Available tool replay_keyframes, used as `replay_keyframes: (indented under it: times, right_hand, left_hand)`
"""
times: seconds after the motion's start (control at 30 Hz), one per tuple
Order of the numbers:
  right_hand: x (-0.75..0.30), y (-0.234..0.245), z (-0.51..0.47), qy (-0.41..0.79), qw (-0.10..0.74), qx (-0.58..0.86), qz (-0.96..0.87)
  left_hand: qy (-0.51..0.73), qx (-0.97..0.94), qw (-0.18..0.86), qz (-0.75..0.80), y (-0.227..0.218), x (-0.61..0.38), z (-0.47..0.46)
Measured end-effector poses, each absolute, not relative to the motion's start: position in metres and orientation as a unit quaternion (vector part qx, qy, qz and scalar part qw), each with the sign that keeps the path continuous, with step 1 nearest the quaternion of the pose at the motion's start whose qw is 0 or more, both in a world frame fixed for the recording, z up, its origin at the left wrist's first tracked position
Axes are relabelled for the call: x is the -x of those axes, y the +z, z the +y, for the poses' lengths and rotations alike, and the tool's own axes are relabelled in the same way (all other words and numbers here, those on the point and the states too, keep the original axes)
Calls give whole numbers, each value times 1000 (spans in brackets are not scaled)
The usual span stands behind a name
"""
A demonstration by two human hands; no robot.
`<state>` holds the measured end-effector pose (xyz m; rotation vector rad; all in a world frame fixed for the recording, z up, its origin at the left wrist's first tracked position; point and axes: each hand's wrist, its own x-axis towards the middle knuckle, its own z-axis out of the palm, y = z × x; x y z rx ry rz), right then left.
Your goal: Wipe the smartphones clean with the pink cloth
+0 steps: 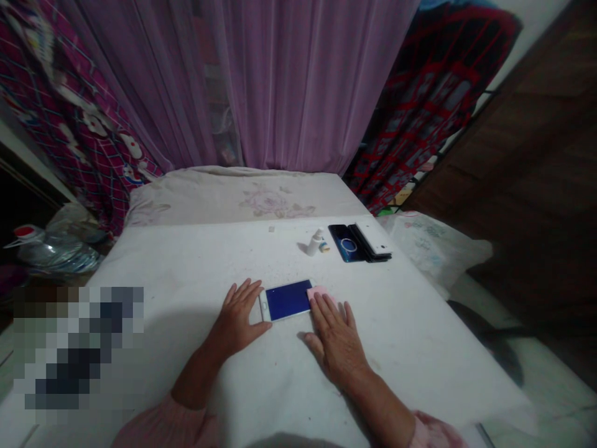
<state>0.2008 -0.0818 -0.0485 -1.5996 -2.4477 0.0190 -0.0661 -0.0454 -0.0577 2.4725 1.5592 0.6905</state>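
On a white-sheeted bed (186,274), a phone (288,300) lies screen up between two open hands. The left hand (237,317) rests flat beside its end, holding nothing. The right hand (336,342) lies flat, ungripping, over a pink pad (317,291) at the other end.

Nothing legible anywhere. Label on small white bottle (315,242): too small to read. Faint printed marks on plastic bag (431,252) at right of table: blurred, unreadable. Blue phone screen (288,300): no readable characters.
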Motion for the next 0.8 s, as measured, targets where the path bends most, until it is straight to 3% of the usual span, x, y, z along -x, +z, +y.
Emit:
replay_keyframes:
  times: [0.4,0.67,0.8]
  right_hand:
    - [-153,-35,-77,69,142,409,-899]
    - [-189,-41,-45,44,120,561,-818]
    - [-163,-36,-42,67,115,552,-823]
  left_hand:
    - [223,-826,46,515,-60,65,-46]
    - [214,-832,39,510,-62,65,-44]
    - [211,-835,37,506,-66,67,-42]
